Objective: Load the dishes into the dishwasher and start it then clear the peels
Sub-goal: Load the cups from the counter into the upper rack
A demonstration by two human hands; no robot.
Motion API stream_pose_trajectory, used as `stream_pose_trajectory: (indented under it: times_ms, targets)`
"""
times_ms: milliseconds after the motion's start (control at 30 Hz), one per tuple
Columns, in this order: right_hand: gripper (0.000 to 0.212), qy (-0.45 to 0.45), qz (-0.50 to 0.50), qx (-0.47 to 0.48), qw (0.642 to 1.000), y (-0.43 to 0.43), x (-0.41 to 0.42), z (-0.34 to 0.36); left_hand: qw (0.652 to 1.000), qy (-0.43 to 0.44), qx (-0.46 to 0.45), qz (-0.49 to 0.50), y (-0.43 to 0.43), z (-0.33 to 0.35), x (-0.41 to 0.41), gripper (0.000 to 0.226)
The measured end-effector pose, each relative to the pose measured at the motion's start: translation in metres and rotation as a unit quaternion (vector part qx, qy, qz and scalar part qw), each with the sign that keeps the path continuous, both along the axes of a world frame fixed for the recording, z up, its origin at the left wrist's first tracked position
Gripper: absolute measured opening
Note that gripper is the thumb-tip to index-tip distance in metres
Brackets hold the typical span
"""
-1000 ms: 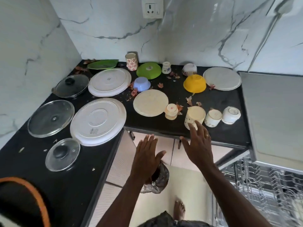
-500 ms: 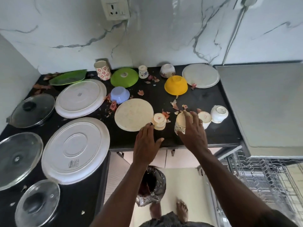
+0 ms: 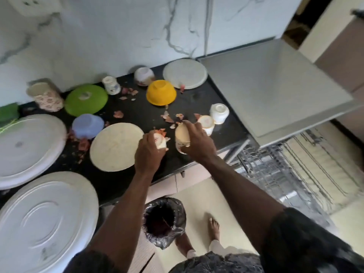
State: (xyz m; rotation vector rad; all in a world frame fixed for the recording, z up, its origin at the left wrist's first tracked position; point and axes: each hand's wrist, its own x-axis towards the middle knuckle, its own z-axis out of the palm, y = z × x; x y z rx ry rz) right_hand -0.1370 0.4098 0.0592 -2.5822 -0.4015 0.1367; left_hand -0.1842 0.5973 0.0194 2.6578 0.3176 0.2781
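The left hand (image 3: 149, 152) is closed around a small cream cup (image 3: 160, 141), and the right hand (image 3: 197, 140) grips a taller cream mug (image 3: 182, 137) just beside it, both near the front edge of the black counter (image 3: 137, 111). Taking the mug as the landmark: two more small cups (image 3: 206, 123) stand upside down just to its right, a cream plate (image 3: 116, 146) lies flat to its left, and a yellow bowl (image 3: 161, 92) sits behind it. Onion-like peels (image 3: 169, 118) are scattered between the mug and the bowl. Below and to the right of the mug the dishwasher rack (image 3: 285, 174) stands pulled out, apparently empty. A lined bin (image 3: 163, 219) sits on the floor below.

Both grips come from above on smooth, inverted crockery, so either piece could slip during the carry over the counter edge and break on the floor. Peels clinging to the cup may ride into the rack.
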Motion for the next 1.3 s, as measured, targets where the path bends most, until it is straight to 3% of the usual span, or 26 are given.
stream_pose_trajectory:
  times_ms: [533,667,833,1133,1300]
  targets:
    - [0.099,-0.033,-0.034,0.102,0.994,-0.048,-0.044,0.006,0.995,-0.055,-0.050,-0.067,-0.057,0.037,-0.018,0.073]
    - [0.096,-0.044,-0.073,0.136,0.987,-0.112,-0.072,0.006,0.990,-0.044,-0.062,-0.120,-0.111,0.045,-0.034,0.072]
    - [0.090,-0.037,-0.172,0.109,0.978,-0.231,-0.119,-0.027,0.972,0.008,-0.093,-0.217,-0.204,0.029,-0.050,0.070]
    - [0.088,0.006,-0.400,0.096,0.911,-0.432,-0.184,-0.100,0.913,0.110,-0.104,-0.380,-0.413,-0.055,-0.035,0.070]
    - [0.091,0.015,-0.448,0.089,0.890,-0.504,-0.169,-0.149,0.885,0.159,-0.061,-0.434,-0.502,-0.120,0.001,0.075]
